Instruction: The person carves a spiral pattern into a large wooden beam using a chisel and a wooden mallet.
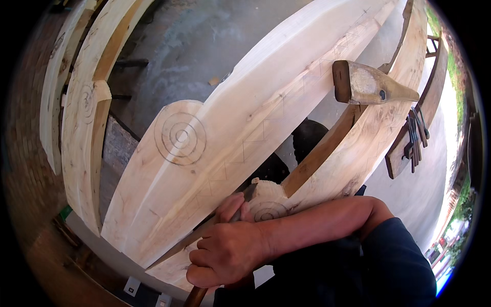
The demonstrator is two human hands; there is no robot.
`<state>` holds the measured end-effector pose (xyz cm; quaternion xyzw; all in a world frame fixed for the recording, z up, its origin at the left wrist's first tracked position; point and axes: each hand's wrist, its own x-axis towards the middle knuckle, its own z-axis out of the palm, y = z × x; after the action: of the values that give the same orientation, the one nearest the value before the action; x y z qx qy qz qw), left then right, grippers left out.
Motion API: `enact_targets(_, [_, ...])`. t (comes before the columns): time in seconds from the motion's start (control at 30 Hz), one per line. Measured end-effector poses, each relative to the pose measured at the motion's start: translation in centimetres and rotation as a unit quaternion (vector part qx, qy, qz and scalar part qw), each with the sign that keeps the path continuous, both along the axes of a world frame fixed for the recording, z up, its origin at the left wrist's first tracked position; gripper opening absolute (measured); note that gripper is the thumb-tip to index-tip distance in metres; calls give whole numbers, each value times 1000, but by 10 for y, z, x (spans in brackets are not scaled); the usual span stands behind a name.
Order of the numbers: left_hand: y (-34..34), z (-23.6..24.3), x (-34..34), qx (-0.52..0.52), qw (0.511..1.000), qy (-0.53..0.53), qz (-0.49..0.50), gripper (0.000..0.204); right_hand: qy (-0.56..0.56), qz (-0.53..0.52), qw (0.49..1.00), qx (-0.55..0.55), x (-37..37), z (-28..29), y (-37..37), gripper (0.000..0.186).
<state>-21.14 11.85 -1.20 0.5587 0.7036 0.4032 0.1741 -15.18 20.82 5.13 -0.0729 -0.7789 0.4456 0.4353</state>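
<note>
My right hand (pixel 225 253) is closed in a fist around the brown wooden handle (pixel 197 295) of a chisel. Farther up, the fingers of my left hand (pixel 231 207) wrap the metal blade of the chisel (pixel 249 192); most of that hand is hidden behind the right one. The blade's tip meets the raised shoulder of a long, curved pale timber (pixel 337 163), beside penciled rings. My right forearm lies across this timber. Left of it rests a wider carved timber (pixel 204 138) with penciled circles and zigzag lines. A wooden mallet (pixel 376 84) lies across the right timber.
Several slim metal tools (pixel 417 135) sit in a wooden holder (pixel 396 156) at the right. Two more curved timbers stand at the left, the nearer one (pixel 82 128) with a ringed bump. Below is a grey concrete floor (pixel 192 48); brick paving (pixel 30 153) borders the far left.
</note>
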Motion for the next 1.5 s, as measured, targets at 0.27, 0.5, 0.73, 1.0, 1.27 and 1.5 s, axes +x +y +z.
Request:
enact_targets(0.27, [6, 16, 3, -68, 998, -3, -3, 14, 46, -10, 999, -25, -4, -8, 3, 30])
enact_targets(0.5, [8, 14, 12, 22, 997, -71, 23, 20, 70, -15, 997, -11, 3, -13, 4, 31])
enact_targets(0.73, [11, 17, 25, 73, 991, -104, 33, 32, 27, -47, 996, 71, 0, 16, -20, 37])
enact_targets(1.0, [18, 40, 46, 86, 981, -173, 23, 41, -11, -95, 995, 17, -2, 56, -15, 39])
enact_targets(1.27, [16, 21, 31, 40, 990, -126, 51, 42, -45, -119, 961, -244, 40, 77, 97, 39])
enact_targets(1.5, [37, 41, 37, 25, 967, -253, 6, 23, -24, 9, 889, -458, 63, 76, 133, 55])
